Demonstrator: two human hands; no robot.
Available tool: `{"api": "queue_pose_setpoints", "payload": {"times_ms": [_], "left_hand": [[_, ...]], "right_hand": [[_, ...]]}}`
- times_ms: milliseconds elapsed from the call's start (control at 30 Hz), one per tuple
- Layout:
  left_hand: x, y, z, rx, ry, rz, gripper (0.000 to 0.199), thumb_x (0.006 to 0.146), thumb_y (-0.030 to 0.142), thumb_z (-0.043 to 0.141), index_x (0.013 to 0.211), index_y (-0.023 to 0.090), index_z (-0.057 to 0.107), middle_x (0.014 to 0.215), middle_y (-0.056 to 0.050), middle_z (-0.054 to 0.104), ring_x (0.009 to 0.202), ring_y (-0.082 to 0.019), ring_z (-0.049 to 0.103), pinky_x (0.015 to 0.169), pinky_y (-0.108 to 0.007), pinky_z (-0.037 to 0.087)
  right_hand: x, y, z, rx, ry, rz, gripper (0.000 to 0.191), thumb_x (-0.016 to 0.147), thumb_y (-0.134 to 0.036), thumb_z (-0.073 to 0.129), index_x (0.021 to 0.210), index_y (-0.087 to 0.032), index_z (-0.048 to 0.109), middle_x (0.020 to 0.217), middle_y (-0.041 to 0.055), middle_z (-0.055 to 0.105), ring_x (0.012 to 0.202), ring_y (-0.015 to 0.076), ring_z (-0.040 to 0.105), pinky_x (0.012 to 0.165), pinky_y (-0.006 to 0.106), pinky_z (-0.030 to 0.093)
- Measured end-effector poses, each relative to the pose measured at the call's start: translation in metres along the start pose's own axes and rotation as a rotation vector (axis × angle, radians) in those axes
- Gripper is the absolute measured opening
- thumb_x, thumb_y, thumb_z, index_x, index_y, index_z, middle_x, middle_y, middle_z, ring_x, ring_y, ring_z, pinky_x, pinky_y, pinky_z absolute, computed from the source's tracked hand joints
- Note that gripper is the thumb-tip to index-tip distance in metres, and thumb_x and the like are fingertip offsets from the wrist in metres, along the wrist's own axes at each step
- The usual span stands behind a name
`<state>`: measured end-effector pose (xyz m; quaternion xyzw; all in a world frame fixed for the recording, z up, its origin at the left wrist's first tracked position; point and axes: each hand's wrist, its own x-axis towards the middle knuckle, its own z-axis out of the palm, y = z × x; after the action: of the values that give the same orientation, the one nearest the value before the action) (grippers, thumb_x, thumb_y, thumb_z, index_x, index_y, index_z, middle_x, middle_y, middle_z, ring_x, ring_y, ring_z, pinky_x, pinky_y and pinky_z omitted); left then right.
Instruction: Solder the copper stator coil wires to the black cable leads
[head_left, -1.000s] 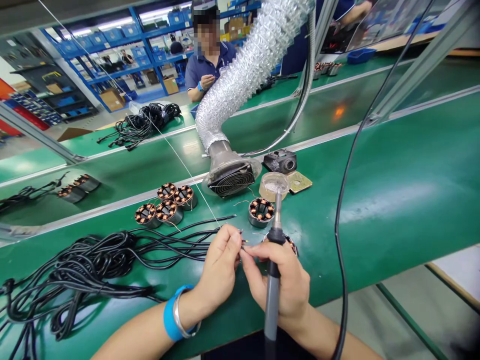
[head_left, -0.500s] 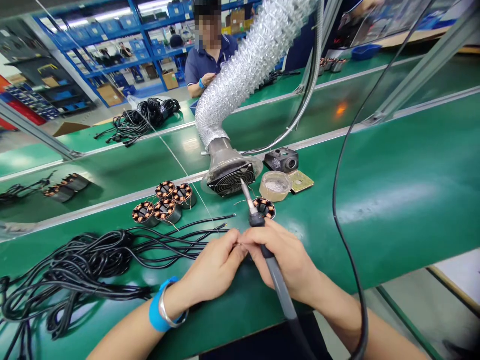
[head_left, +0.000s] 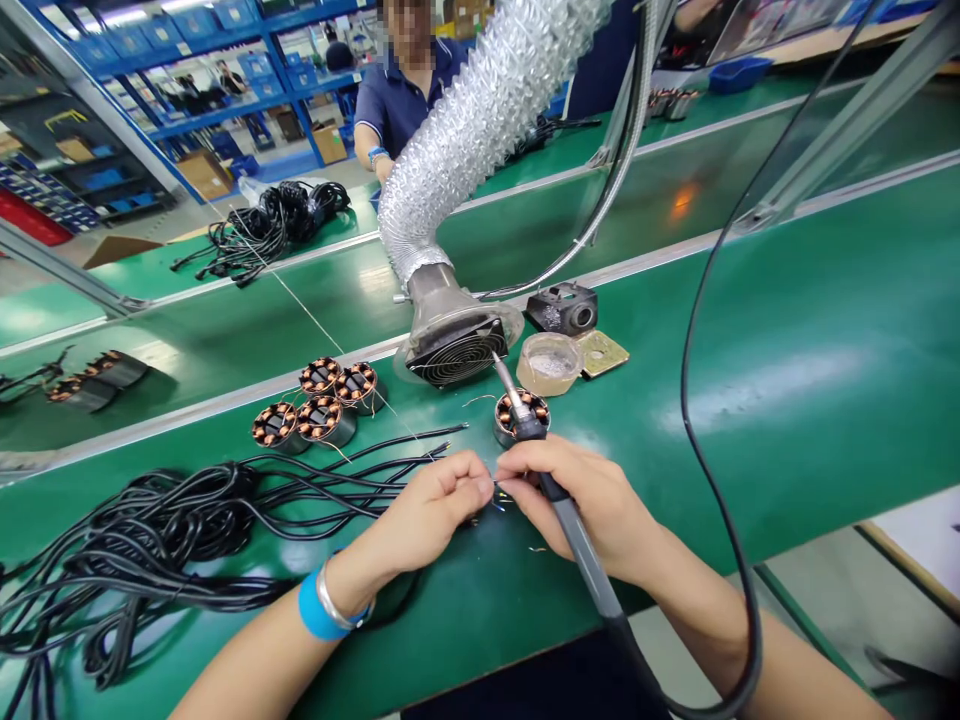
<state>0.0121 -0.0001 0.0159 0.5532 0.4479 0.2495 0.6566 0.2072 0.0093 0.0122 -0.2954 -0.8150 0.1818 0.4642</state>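
Note:
My right hand [head_left: 581, 495] is closed around a soldering iron [head_left: 574, 525], whose metal tip points up and away over a copper-wound stator [head_left: 504, 418]. Its thumb and index finger pinch close to my left fingertips. My left hand [head_left: 431, 510] is closed in a pinch on the end of a black cable, with thin coloured wires showing between the hands. More black cables [head_left: 217, 510] lie coiled at the left, their stripped ends close to my left hand. Several stators [head_left: 322, 420] stand together beyond the cables.
A fan-fronted extractor [head_left: 457, 350] hangs from a silver duct [head_left: 480, 140] at centre. Right of it sit a round tub [head_left: 549, 365], a metal plate [head_left: 602, 352] and a black holder [head_left: 562, 308]. The iron's cord [head_left: 694, 440] loops at the right. A person [head_left: 405, 85] stands across the bench.
My hands have moved slightly apart, and coloured wire ends now show between them. The view has shifted a little, and more of the stator beneath the iron shows. The person opposite has lowered an arm.

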Motion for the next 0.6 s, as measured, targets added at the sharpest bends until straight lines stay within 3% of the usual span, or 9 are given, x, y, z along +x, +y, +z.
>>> {"api": "queue_pose_setpoints", "payload": {"times_ms": [167, 267, 367, 467, 600], "left_hand": [[0.01, -0.005, 0.006, -0.046, 0.13, -0.015, 0.023, 0.086, 0.035, 0.053, 0.072, 0.018, 0.047, 0.056, 0.009, 0.03, 0.047, -0.006, 0.02, 0.047, -0.021, 0.019], [0.013, -0.004, 0.007, -0.023, 0.171, -0.011, 0.022, 0.084, 0.035, 0.054, 0.07, 0.018, 0.046, 0.055, 0.009, 0.029, 0.047, -0.006, 0.021, 0.046, -0.02, 0.018], [0.015, -0.003, 0.006, -0.004, 0.178, -0.003, 0.024, 0.083, 0.036, 0.054, 0.069, 0.018, 0.046, 0.054, 0.009, 0.028, 0.048, -0.006, 0.02, 0.046, -0.02, 0.017], [0.017, -0.003, 0.005, 0.023, 0.173, -0.01, 0.022, 0.083, 0.034, 0.053, 0.069, 0.018, 0.047, 0.055, 0.009, 0.029, 0.048, -0.007, 0.021, 0.046, -0.02, 0.018], [0.019, -0.004, 0.005, 0.04, 0.162, -0.001, 0.021, 0.083, 0.034, 0.052, 0.069, 0.018, 0.047, 0.056, 0.009, 0.029, 0.049, -0.007, 0.021, 0.047, -0.02, 0.019]], "right_hand": [[-0.008, -0.003, -0.01, -0.036, 0.097, 0.108, 0.025, 0.091, -0.009, 0.055, 0.109, -0.024, 0.06, 0.093, 0.002, 0.072, 0.08, 0.016, 0.069, 0.072, 0.029, 0.058], [-0.019, -0.014, -0.023, -0.02, 0.147, 0.236, 0.038, 0.093, -0.009, 0.053, 0.127, -0.027, 0.056, 0.096, 0.002, 0.073, 0.08, 0.0151, 0.07, 0.074, 0.028, 0.059], [-0.027, -0.026, -0.033, -0.011, 0.196, 0.247, 0.046, 0.09, -0.013, 0.056, 0.135, -0.026, 0.055, 0.089, 0.0027, 0.071, 0.074, 0.0166, 0.068, 0.066, 0.03, 0.058], [-0.03, -0.032, -0.038, 0.012, 0.274, 0.232, 0.035, 0.086, -0.014, 0.059, 0.119, -0.023, 0.067, 0.079, 0.0026, 0.067, 0.065, 0.016, 0.062, 0.054, 0.028, 0.052], [-0.03, -0.031, -0.038, -0.002, 0.349, 0.325, 0.018, 0.083, -0.016, 0.061, 0.098, -0.022, 0.069, 0.077, 0.0012, 0.069, 0.059, 0.0146, 0.061, 0.049, 0.026, 0.049]]}}
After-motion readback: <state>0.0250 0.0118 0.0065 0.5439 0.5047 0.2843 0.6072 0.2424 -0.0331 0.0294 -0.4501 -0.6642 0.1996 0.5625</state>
